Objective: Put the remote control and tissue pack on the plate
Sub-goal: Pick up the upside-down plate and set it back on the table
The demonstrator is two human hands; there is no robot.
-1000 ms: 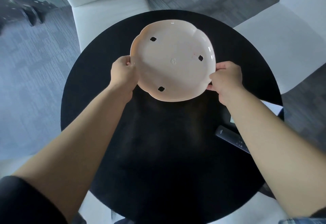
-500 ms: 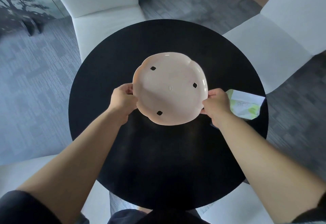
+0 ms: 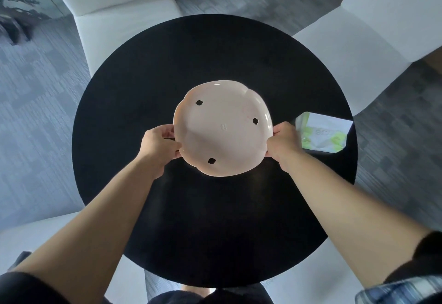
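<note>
A pale pink scalloped plate (image 3: 222,112) with three small dark holes sits over the middle of the round black table (image 3: 148,69). My left hand (image 3: 159,144) grips its left rim and my right hand (image 3: 283,142) grips its right rim. A white and green tissue pack (image 3: 323,135) lies on the table just right of my right hand, near the table's right edge. The remote control is hidden, out of sight behind my right forearm.
White chairs stand at the back left (image 3: 114,16), at the right (image 3: 354,47), and close to me at the lower left and right. Grey carpet (image 3: 35,112) surrounds the table.
The plate, held in both hands, has come nearer to me, from the far part of the table to its middle. The view has shifted and the tissue pack now shows fully, while the remote is no longer visible.
</note>
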